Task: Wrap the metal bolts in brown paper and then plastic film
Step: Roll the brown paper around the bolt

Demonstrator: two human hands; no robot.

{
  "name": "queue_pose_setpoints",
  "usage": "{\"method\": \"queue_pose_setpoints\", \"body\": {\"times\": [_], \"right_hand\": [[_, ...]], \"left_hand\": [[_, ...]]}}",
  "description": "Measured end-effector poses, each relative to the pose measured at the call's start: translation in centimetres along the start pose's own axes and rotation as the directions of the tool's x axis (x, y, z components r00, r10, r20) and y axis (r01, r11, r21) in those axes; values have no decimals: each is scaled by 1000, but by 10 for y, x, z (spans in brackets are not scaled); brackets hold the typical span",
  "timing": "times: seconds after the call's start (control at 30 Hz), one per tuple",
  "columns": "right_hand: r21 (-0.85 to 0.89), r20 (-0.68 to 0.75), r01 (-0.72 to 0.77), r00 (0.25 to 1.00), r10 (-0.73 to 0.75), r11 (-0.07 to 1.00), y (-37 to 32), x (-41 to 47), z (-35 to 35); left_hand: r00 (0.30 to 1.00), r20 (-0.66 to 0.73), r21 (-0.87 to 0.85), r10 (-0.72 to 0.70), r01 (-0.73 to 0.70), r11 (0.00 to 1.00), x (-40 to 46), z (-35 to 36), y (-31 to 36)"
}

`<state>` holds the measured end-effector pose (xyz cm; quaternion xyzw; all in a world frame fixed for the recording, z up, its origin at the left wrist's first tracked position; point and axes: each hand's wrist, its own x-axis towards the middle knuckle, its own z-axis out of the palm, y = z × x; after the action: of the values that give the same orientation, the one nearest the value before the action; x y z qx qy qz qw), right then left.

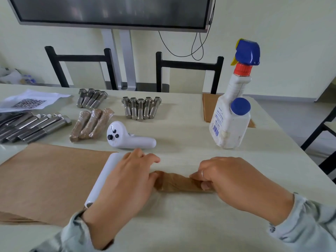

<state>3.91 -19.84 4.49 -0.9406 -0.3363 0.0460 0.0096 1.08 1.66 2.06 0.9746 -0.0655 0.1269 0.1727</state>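
Note:
A bolt wrapped in brown paper (177, 182) lies crosswise on clear plastic film near the table's front. My left hand (125, 180) rests on the film beside its left end, fingers spread, thumb touching the paper. My right hand (234, 180) pinches its right end. A white film roll (105, 179) lies under my left wrist. Brown paper sheets (47, 179) lie at the left. Three wrapped bolts (91, 124) sit further back. Bare bolts stand in groups at the centre back (141, 108), the left back (91, 99) and the far left (32, 126).
A white controller (127, 137) lies just beyond my hands. A white spray bottle (232, 113) with a blue trigger stands at the right on another brown sheet (207, 110). A QR-code paper (31, 101) lies at back left. Two black chairs (189, 71) stand behind the table.

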Motion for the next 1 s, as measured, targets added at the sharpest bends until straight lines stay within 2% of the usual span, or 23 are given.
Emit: {"method": "queue_pose_setpoints", "body": {"times": [0.1,0.5,0.63,0.77,1.0], "right_hand": [[-5,0,-4,1000,4,1000,0,-1,1],[29,-15,-16,1000,17,999,3,0,4],[59,-35,-27,999,29,998,5,-1,6],[98,-46,-22,999,27,995,4,-2,4],[69,-52,-24,998,28,997,2,-3,4]], "left_hand": [[990,126,-26,56,-53,998,7,-3,2],[987,155,30,47,-52,998,2,-10,8],[975,222,118,-8,-19,993,7,-10,10],[970,242,301,13,-87,950,14,-8,6],[953,302,333,24,-129,934,23,-4,4]]}}
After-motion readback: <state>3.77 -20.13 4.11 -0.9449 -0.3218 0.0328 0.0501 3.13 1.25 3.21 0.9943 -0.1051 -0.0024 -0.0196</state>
